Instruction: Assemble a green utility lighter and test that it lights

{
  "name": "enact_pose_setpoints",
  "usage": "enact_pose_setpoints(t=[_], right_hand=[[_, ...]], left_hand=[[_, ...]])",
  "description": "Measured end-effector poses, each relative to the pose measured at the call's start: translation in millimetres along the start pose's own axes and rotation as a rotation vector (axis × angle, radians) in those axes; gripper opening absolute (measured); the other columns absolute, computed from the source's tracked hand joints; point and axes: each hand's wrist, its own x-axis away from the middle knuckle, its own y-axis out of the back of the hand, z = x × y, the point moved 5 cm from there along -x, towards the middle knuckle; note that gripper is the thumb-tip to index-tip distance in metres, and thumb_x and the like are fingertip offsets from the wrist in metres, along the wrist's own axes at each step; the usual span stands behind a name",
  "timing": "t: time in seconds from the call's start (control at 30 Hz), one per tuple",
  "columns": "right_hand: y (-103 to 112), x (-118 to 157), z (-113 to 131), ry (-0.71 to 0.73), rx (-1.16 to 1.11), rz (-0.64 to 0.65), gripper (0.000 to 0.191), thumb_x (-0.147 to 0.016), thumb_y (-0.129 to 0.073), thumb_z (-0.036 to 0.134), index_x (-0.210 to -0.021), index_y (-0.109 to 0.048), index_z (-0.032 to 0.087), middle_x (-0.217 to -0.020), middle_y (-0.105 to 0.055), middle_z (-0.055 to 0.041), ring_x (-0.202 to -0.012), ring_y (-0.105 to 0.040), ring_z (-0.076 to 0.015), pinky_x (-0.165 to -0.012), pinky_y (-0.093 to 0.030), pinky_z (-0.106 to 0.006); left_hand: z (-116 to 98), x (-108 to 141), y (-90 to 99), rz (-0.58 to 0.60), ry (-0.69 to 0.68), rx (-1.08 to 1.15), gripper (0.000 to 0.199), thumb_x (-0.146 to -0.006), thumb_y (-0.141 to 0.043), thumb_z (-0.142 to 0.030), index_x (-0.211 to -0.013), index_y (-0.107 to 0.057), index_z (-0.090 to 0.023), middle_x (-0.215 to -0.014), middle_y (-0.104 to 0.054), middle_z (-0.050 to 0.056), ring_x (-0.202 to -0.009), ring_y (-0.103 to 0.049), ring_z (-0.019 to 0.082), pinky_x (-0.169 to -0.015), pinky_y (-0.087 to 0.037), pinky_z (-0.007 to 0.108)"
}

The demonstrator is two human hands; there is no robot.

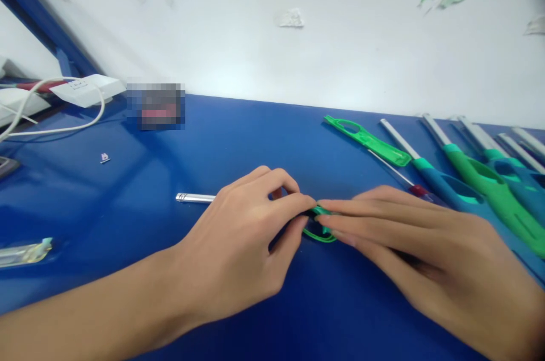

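Observation:
At the middle of the table, both hands meet over a green plastic lighter handle shell, most of it hidden by the fingers. My left hand is closed, thumb and index finger pinching the shell's left part. A silver metal tube sticks out to the left from behind this hand; whether it is joined to the shell cannot be seen. My right hand pinches the shell's right part with its fingertips. Beyond it lies a loose green handle half with an oval opening.
Several long-nosed lighters in blue and green lie along the right. A screwdriver rests beside them. At left are a clear fuel tank, a small bit, a white box and a white cable. A white wall stands behind.

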Motion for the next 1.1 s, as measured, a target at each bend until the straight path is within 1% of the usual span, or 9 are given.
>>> enact_pose_setpoints(t=[0.07, 0.17, 0.33, 0.4, 0.53, 0.63, 0.73, 0.9, 1.1], right_hand=[[3.1, 1.1, -1.1, 0.014, -0.016, 0.013, 0.033, -0.131, -0.069, 0.021, -0.149, -0.093, 0.035, -0.152, -0.097, 0.006, -0.125, -0.098, -0.02, -0.111, -0.08, -0.026], [12.2, 6.5, -10.8, -0.09, -0.012, -0.025, 0.026, -0.132, -0.075, 0.033, -0.15, -0.09, 0.045, -0.151, -0.096, 0.0073, -0.124, -0.099, -0.0239, -0.113, -0.081, -0.033], [20.1, 13.9, -27.3, -0.173, -0.026, 0.042, 0.015, -0.127, -0.085, 0.054, -0.138, -0.092, 0.045, -0.128, -0.098, -0.0001, -0.108, -0.098, -0.0305, -0.086, -0.083, -0.032], [21.0, 14.1, -30.6, -0.185, -0.044, 0.045, 0.017, -0.124, -0.089, 0.059, -0.133, -0.094, 0.046, -0.125, -0.098, -0.0006, -0.104, -0.098, -0.0311, -0.085, -0.082, -0.033], [21.0, 10.3, -28.9, -0.17, -0.082, 0.028, 0.01, -0.126, -0.088, 0.052, -0.125, -0.096, 0.045, -0.119, -0.098, 0.0048, -0.099, -0.097, -0.0233, -0.09, -0.08, -0.026], [20.6, 5.8, -26.7, -0.134, -0.082, 0.04, 0.017, -0.128, -0.087, 0.051, -0.121, -0.098, 0.04, -0.113, -0.099, 0.0024, -0.094, -0.097, -0.0248, -0.085, -0.081, -0.029], [20.2, 2.9, -26.9, -0.091, -0.061, 0.049, 0.02, -0.132, -0.081, 0.054, -0.125, -0.095, 0.041, -0.113, -0.099, 0.0042, -0.093, -0.097, -0.0243, -0.083, -0.082, -0.032], [18.9, 5.0, -28.3, -0.073, -0.032, 0.058, 0.016, -0.136, -0.074, 0.05, -0.131, -0.089, 0.046, -0.117, -0.098, 0.0125, -0.098, -0.096, -0.0174, -0.089, -0.08, -0.027], [20.3, 6.7, -30.7, -0.155, -0.084, 0.019, 0.014, -0.13, -0.082, 0.049, -0.125, -0.094, 0.046, -0.114, -0.099, 0.0098, -0.094, -0.097, -0.0218, -0.084, -0.082, -0.031]], left_hand=[[-1.1, -0.1, 1.4, -0.002, -0.009, -0.009, 0.032, -0.125, -0.064, -0.01, -0.123, -0.094, -0.017, -0.119, -0.09, 0.009, -0.101, -0.087, 0.022, -0.089, -0.072, 0.036], [-2.3, 0.7, 2.5, 0.002, -0.018, -0.028, 0.032, -0.125, -0.063, -0.009, -0.126, -0.094, -0.017, -0.119, -0.09, 0.008, -0.102, -0.086, 0.021, -0.09, -0.071, 0.036], [-0.1, 1.4, 1.5, 0.004, -0.008, -0.028, 0.031, -0.125, -0.064, -0.009, -0.126, -0.093, -0.018, -0.12, -0.09, 0.006, -0.102, -0.085, 0.02, -0.09, -0.07, 0.035], [0.7, 1.1, 0.6, 0.008, -0.002, -0.031, 0.031, -0.125, -0.064, -0.009, -0.125, -0.093, -0.018, -0.12, -0.09, 0.006, -0.101, -0.085, 0.02, -0.089, -0.07, 0.035], [0.1, 1.6, 0.2, 0.012, -0.001, -0.031, 0.03, -0.125, -0.064, -0.008, -0.128, -0.093, -0.018, -0.121, -0.09, 0.006, -0.101, -0.084, 0.019, -0.088, -0.07, 0.035], [-0.8, 2.1, 1.1, 0.012, -0.011, -0.03, 0.03, -0.125, -0.064, -0.008, -0.128, -0.093, -0.018, -0.12, -0.09, 0.006, -0.101, -0.085, 0.02, -0.088, -0.069, 0.035], [-0.7, 2.0, 2.2, 0.016, -0.015, -0.029, 0.03, -0.125, -0.064, -0.009, -0.128, -0.093, -0.018, -0.119, -0.09, 0.006, -0.1, -0.085, 0.02, -0.086, -0.069, 0.035], [0.5, 1.8, 1.1, 0.024, -0.018, -0.026, 0.03, -0.126, -0.064, -0.009, -0.129, -0.093, -0.017, -0.12, -0.09, 0.007, -0.101, -0.084, 0.02, -0.087, -0.069, 0.036], [-4.3, 1.6, 1.1, 0.034, -0.06, -0.013, 0.03, -0.126, -0.064, -0.006, -0.136, -0.089, -0.02, -0.127, -0.089, 0.008, -0.11, -0.08, 0.021, -0.097, -0.071, 0.035]])
